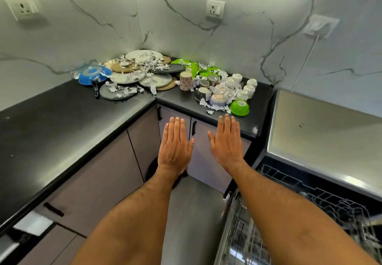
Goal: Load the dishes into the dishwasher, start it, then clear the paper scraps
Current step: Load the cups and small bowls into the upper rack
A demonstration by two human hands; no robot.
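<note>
The person held the left hand [175, 140] and the right hand [226, 140] out side by side in front of the corner cabinets, palms down, fingers straight and together, holding nothing; neither touched anything, which suggested that loading had not begun. The dishes lay heaped in the far corner of the black tabletop [62, 124]: plates [144, 74] overlapping one another to the left of the corner, a blue pan [94, 74] at their left edge, a patterned mug [186, 80] near the middle, and cups and small bowls [233, 86] clustered to the right, with a green bowl [239, 107] upside down nearest the front edge. Torn paper scraps [153, 64] were strewn over and between the dishes, so each piece would probably need shaking off before it was racked. The dishwasher [322, 198] stood open at the right, its wire rack [248, 233] pulled out under the right forearm and seemingly bare, ready to receive them.
</note>
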